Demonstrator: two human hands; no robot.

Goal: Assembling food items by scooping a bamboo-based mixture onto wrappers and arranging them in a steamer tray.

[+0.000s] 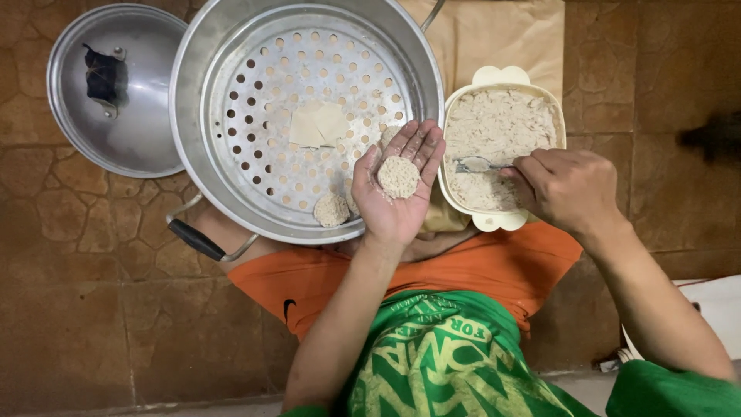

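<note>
My left hand (397, 189) is palm up over the near rim of a big metal steamer pot (193, 154), with a round flat patty (398, 177) of pale minced filling lying in the palm. My right hand (567, 188) grips a metal spoon (475, 164), whose bowl rests in the pale minced filling of a cream oval container (502, 222). Inside the pot, on the perforated tray (262, 93), lie two square dough wrappers (318, 124), a formed patty (331, 209) near the front rim, and another patty (388, 135) partly hidden behind my fingers.
A metal pot lid (131, 131) lies upside down at the left on the brown tiled floor (77, 293). Brown paper (502, 35) lies under the container at the back. The pot's black handle (195, 239) sticks out toward my orange shorts (478, 266).
</note>
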